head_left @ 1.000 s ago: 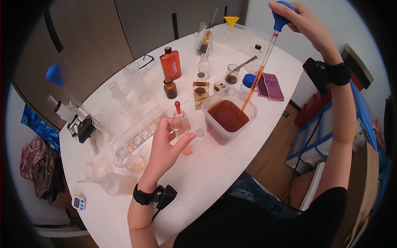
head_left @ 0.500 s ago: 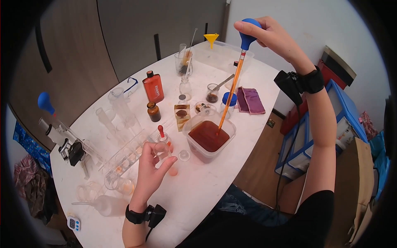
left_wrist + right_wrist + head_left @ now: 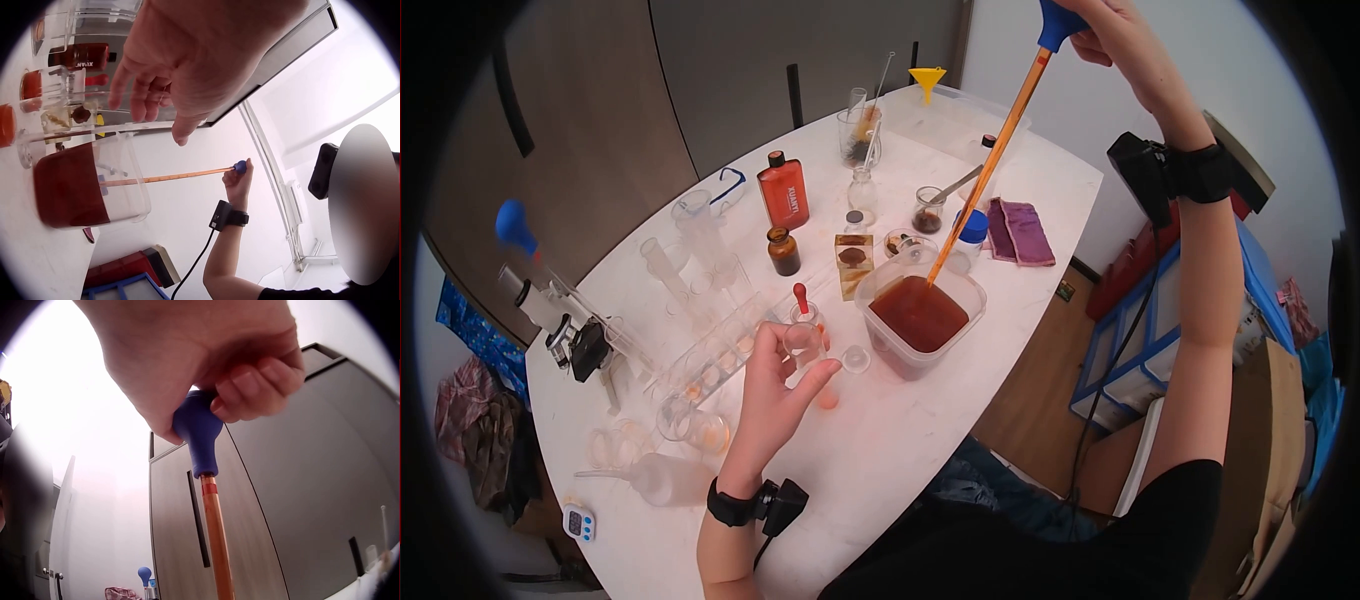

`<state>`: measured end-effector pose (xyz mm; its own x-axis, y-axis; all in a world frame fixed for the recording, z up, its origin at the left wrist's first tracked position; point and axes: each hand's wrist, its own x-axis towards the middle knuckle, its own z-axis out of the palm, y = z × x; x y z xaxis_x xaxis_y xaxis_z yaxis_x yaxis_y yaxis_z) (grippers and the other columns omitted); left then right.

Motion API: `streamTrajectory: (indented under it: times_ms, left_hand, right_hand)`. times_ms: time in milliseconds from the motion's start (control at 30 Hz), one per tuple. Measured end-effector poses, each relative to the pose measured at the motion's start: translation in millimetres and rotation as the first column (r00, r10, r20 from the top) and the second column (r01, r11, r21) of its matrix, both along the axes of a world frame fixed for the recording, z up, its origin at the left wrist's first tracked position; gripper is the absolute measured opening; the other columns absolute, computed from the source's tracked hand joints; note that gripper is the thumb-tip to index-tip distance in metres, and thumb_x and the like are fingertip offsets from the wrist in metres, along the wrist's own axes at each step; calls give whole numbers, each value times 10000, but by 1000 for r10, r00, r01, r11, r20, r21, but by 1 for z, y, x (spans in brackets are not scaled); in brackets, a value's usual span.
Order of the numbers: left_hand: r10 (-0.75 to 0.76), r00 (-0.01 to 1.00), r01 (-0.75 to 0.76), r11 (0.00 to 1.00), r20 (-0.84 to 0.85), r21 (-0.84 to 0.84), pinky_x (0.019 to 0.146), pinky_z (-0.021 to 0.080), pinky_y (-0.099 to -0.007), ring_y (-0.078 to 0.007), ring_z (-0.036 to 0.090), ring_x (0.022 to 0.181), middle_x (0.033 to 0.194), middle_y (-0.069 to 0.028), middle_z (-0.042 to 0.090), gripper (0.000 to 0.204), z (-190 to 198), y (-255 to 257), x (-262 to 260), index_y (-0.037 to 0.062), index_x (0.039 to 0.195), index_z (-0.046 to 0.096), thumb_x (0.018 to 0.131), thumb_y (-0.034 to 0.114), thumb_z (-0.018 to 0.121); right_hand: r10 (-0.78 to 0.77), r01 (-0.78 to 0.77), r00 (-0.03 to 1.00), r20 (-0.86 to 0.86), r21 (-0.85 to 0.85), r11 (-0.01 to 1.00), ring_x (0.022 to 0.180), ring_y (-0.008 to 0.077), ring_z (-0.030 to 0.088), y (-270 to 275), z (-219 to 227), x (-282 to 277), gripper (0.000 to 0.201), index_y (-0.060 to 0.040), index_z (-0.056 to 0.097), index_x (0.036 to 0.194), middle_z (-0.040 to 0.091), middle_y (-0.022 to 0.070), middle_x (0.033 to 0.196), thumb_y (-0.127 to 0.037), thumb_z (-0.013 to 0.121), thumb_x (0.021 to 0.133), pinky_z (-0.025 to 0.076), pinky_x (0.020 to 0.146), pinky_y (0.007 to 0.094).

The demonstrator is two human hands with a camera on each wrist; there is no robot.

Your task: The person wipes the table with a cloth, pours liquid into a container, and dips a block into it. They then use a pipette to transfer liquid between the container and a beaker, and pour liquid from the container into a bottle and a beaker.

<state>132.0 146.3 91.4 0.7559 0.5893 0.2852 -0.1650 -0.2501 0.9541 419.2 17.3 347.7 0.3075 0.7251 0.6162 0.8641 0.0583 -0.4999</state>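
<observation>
My right hand grips the blue rubber bulb of a long glass pipette, its tube filled with orange-brown liquid almost up to the bulb. The pipette slants down to a clear plastic tub of reddish-brown liquid, with its tip right at the liquid's surface in the head view. My left hand holds a clear glass cylinder near its top, fingers and thumb around it. Orange liquid shows at the cylinder's bottom. A clear round glass piece stands beside my left thumb.
A red-bulbed dropper stands behind my left hand. To the left are a clear tube rack, a wash bottle and a microscope. Brown bottles, purple cloths and a blue-capped jar stand farther back.
Orange-brown liquid has risen in the pipette from about halfway to near the bulb. My right hand has drawn the pipette upward. My left hand stays at the cylinder; the head view has shifted.
</observation>
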Motion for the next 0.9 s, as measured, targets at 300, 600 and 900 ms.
streamTrajectory:
  times_ms: [300,600,900]
  left_hand:
    - [8,999,-4,997,-41,83,805,455,-279,-129,538,920,968,-54,531,288,3,-4,19,62,961,410,817,104,656]
    - [111,972,-66,975,-209,213,770,454,-326,-169,557,853,866,-78,572,376,14,-7,46,44,925,462,776,282,712]
    - [171,951,-93,953,-259,287,748,457,-332,-195,558,843,873,-89,583,413,14,-9,50,41,929,452,775,327,707]
  right_hand:
    - [-11,-28,988,157,242,970,405,41,284,-11,23,0,401,-161,484,634,340,-75,508,-480,499,877,198,379,199]
    - [-241,112,939,244,445,888,372,53,286,-29,30,4,406,-182,442,649,332,-62,495,-523,500,864,222,374,204]
    - [-243,75,936,253,533,843,359,32,315,-30,42,13,420,-205,443,621,334,-72,474,-559,539,825,215,350,180]
